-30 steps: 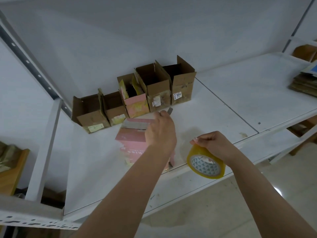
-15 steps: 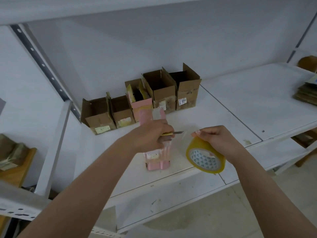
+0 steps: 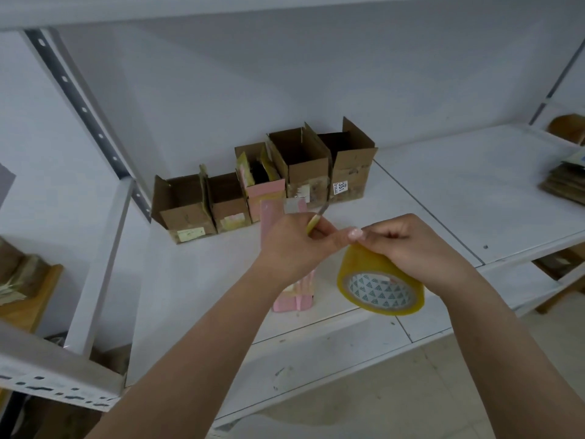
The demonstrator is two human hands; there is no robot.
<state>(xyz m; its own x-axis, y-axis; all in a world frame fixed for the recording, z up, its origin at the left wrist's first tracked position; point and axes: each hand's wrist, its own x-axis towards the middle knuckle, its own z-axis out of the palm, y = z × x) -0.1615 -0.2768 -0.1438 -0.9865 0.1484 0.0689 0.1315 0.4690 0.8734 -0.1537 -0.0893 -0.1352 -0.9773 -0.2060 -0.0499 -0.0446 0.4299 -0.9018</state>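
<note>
Shelf (image 3: 205,296): 5 open cardboard boxes (image 3: 308,163) in row against back wall. Pink box (image 3: 294,301) upright near front edge, partly hidden behind left hand (image 3: 291,245). Left hand curled round yellow-handled cutter (image 3: 313,224), blade pointing up toward boxes. Fingertips of both hands touching. Right hand (image 3: 411,248) grips yellowish tape roll (image 3: 367,264), held over shelf front, just right of pink box. Flattened cardboard stack (image 3: 563,182) far right.
</note>
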